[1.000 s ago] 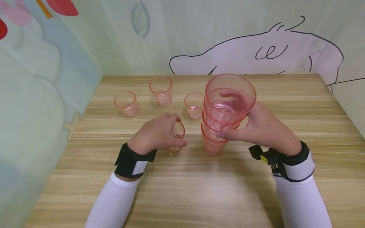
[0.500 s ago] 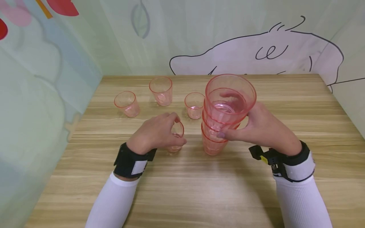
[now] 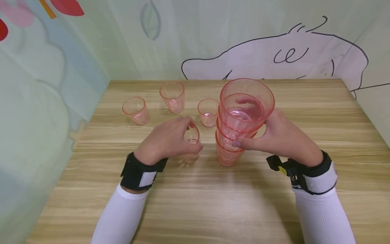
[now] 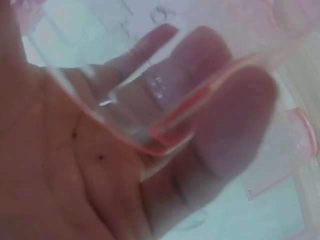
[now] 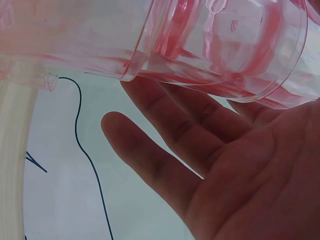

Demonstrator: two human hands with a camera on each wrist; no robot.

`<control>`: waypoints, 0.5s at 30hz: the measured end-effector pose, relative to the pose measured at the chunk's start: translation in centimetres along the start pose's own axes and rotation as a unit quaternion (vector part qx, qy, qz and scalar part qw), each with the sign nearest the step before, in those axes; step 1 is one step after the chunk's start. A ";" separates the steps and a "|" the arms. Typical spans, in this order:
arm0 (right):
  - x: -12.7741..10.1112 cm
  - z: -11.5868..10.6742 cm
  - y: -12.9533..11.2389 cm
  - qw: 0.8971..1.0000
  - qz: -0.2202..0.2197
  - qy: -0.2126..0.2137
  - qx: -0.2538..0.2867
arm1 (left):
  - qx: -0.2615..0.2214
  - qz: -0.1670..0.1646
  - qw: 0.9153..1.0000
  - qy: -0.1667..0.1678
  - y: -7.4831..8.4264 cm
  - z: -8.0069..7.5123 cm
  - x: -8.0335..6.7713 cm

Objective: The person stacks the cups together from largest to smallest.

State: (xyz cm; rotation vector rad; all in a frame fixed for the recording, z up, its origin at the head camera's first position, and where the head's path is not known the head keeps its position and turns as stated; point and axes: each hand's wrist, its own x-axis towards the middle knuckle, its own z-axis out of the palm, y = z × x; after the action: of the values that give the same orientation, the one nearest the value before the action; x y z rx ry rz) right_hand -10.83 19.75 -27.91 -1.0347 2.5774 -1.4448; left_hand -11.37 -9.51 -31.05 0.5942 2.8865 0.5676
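Note:
My left hand [image 3: 167, 139] pinches a small clear pink cup [image 3: 192, 135] between thumb and fingers near its rim. In the left wrist view, the fingers curl around that clear cup [image 4: 125, 117], and its red-edged rim crosses them. To the right, a tall stack of clear pink cups [image 3: 226, 156] stands upright, widest at the top. My right hand [image 3: 281, 137] grips the stack from its right side, thumb across the front. The right wrist view has the stack [image 5: 225, 45] lying against several fingers, with one finger apart from it. Whether the stack's base touches the table is unclear.
Three more pink cups stand upright on the wooden table [image 3: 195, 206]: a left one [image 3: 137, 113], a back one [image 3: 173, 98] and one just left of the stack [image 3: 208, 113]. Behind the table rises a wall [image 3: 198, 34] with line drawings.
Over the last half second my left hand has risen slightly with its cup, whose base now appears just off the table. The right hand and the stack have stayed put.

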 end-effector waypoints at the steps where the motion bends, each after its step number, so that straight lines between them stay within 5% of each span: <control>1: 0.0 0.0 0.0 1.000 0.001 0.000 -0.004 | 0.000 0.002 1.000 0.004 0.1 -0.1 0.0; 15: -0.1 0.0 0.1 1.000 0.011 0.000 -0.022 | -0.007 0.047 0.997 0.056 0.5 -0.5 -0.1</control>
State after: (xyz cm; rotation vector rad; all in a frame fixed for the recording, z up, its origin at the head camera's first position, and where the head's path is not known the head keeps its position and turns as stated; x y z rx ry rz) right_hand -10.84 19.85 -28.04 -1.0086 2.6234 -1.3890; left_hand -11.20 -9.31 -30.41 0.7218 2.9678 0.6533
